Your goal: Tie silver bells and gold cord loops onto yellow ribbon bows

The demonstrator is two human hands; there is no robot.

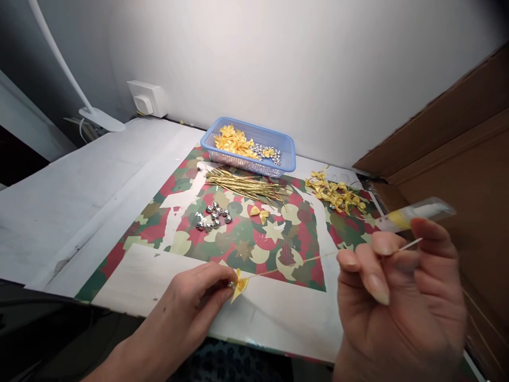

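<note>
A white lamp point(104, 120) sits at the back left — its slim arm rising out of view. Near it, a white socket box point(156, 98) with a rounded plug point(143, 104) is set against the pale wall point(222, 58). Brown cardboard point(449, 143) stands at the right. A sheet point(226, 244) patterned with circles and stars — green, red, cream — partly covers the white tabletop point(79, 175).

Head-worn view, forward and down over a nearby table point(71, 207) towards the wall point(278, 63).
</note>
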